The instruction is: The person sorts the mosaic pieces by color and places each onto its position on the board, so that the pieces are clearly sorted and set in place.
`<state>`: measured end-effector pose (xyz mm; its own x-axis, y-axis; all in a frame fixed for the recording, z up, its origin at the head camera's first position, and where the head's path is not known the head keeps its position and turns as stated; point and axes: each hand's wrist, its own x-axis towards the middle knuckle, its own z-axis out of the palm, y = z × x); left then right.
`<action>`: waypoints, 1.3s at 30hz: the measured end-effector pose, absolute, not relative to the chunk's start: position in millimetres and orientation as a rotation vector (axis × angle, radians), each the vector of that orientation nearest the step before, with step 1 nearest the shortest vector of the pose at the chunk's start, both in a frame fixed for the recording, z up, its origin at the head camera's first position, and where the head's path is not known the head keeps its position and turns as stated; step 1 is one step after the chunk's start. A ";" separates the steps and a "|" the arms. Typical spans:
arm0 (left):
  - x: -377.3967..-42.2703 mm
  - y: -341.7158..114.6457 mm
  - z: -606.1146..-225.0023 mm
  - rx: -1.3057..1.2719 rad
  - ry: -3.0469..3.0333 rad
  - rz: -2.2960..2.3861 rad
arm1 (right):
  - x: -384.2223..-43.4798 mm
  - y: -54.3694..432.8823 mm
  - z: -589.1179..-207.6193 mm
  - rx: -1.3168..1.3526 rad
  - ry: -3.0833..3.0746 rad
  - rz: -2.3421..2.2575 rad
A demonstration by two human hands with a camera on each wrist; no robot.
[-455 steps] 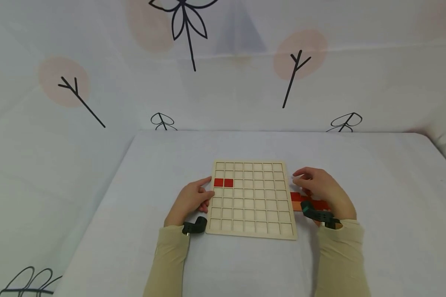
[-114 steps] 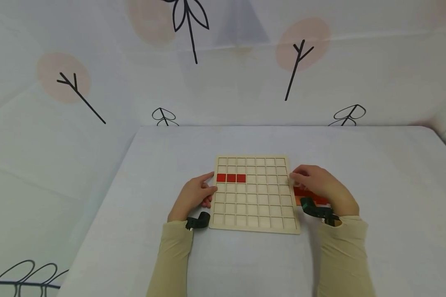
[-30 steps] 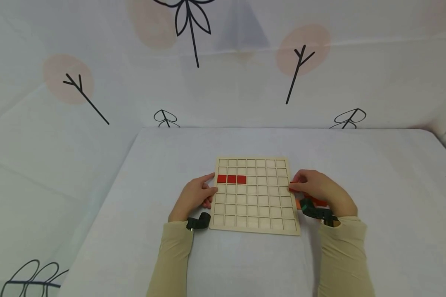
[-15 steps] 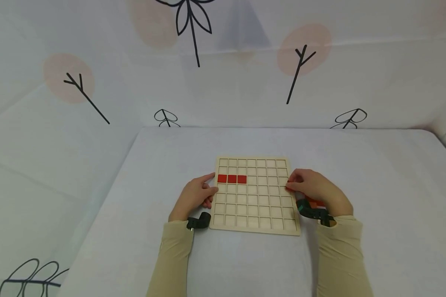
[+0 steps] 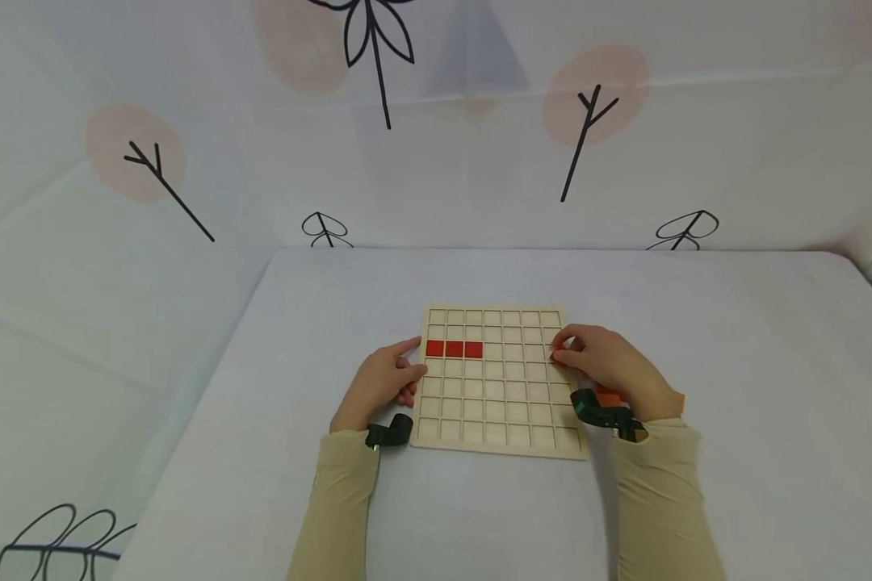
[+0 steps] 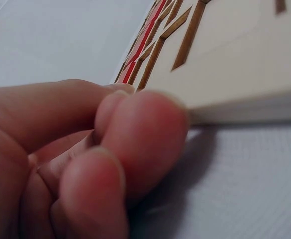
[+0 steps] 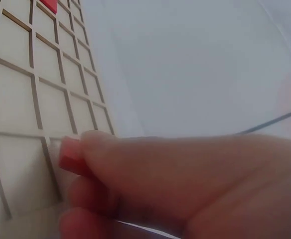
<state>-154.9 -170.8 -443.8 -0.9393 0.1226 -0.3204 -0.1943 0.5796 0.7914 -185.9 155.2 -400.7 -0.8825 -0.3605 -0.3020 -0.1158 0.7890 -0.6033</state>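
Observation:
A pale wooden board (image 5: 505, 390) with a grid of square recesses lies flat on the table. Three red square tiles (image 5: 454, 349) fill adjoining recesses at the left end of its third row from the far side. My left hand (image 5: 379, 378) rests against the board's left edge, index finger and thumb stretched out to it, the other fingers bent under. Between thumb and fingertips my right hand (image 5: 605, 359) pinches another red tile (image 7: 72, 157), held close over the squares near the board's right edge.
Orange and red tiles (image 5: 610, 395) lie on the table right of the board, largely hidden under my right hand and wrist. A white cloth with printed plant drawings (image 5: 472, 177) rises behind the white tabletop (image 5: 770, 363).
A third red tile has joined the row since the oldest frame. Over the last second my right hand has moved left with its red tile, over the board's edge. My left hand keeps its place.

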 end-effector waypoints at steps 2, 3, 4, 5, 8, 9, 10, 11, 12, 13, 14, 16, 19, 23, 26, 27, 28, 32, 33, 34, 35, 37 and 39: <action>-155.3 -170.7 -443.7 -0.061 2.478 1.294 | -186.8 152.8 -401.0 -0.385 2.590 -0.829; -155.4 -170.8 -444.0 -0.060 2.480 1.290 | -187.0 151.5 -401.0 -0.396 2.600 -0.824; -155.5 -170.8 -444.1 -0.061 2.481 1.287 | -187.1 149.9 -400.7 -0.410 2.600 -0.828; -155.5 -170.9 -444.2 -0.061 2.483 1.283 | -187.3 148.4 -400.4 -0.410 2.595 -0.831; -155.7 -171.0 -444.8 -0.059 2.486 1.282 | -187.3 143.6 -400.1 -0.417 2.585 -0.836; -155.8 -171.1 -445.0 -0.057 2.488 1.281 | -187.1 141.8 -399.8 -0.414 2.583 -0.836; -155.8 -171.3 -445.4 -0.056 2.488 1.279 | -187.0 139.9 -399.9 -0.413 2.580 -0.835; -155.8 -171.4 -445.7 -0.056 2.490 1.278 | -187.0 138.1 -400.1 -0.407 2.582 -0.832; -155.8 -171.5 -446.0 -0.058 2.491 1.278 | -187.2 136.5 -400.4 -0.408 2.585 -0.828; -155.9 -171.5 -446.1 -0.060 2.490 1.280 | -187.2 134.7 -400.4 -0.405 2.593 -0.824; -155.9 -171.5 -446.1 -0.063 2.488 1.280 | -187.2 133.1 -400.4 -0.412 2.598 -0.822; -156.2 -171.3 -445.8 -0.072 2.483 1.283 | -187.0 130.1 -400.4 -0.420 2.613 -0.820; -156.7 -171.0 -445.4 -0.071 2.478 1.289 | -186.9 126.4 -400.8 -0.422 2.637 -0.818; -157.0 -171.6 -446.0 -0.062 2.483 1.284 | -187.4 121.6 -402.9 -0.419 2.648 -0.811; -156.9 -172.0 -445.7 -0.070 2.485 1.281 | -188.2 118.5 -404.4 -0.434 2.643 -0.821; -156.8 -171.9 -445.4 -0.072 2.483 1.282 | -188.2 117.4 -404.6 -0.431 2.641 -0.827; -156.7 -171.9 -445.4 -0.075 2.483 1.282 | -188.5 116.6 -405.2 -0.428 2.643 -0.829; -156.5 -171.7 -445.7 -0.073 2.478 1.287 | -189.3 113.1 -407.5 -0.431 2.647 -0.833; -156.6 -171.6 -445.9 -0.069 2.477 1.288 | -189.5 112.2 -408.3 -0.429 2.649 -0.833; -156.7 -171.5 -446.0 -0.066 2.476 1.289 | -189.7 111.1 -409.0 -0.429 2.650 -0.835; -156.8 -171.4 -446.0 -0.065 2.475 1.289 | -189.9 110.1 -409.8 -0.429 2.649 -0.841; -157.0 -171.1 -446.0 -0.064 2.476 1.288 | -190.0 108.0 -411.5 -0.430 2.654 -0.847; -157.5 -170.7 -446.4 -0.064 2.474 1.290 | -190.1 106.1 -413.2 -0.432 2.662 -0.855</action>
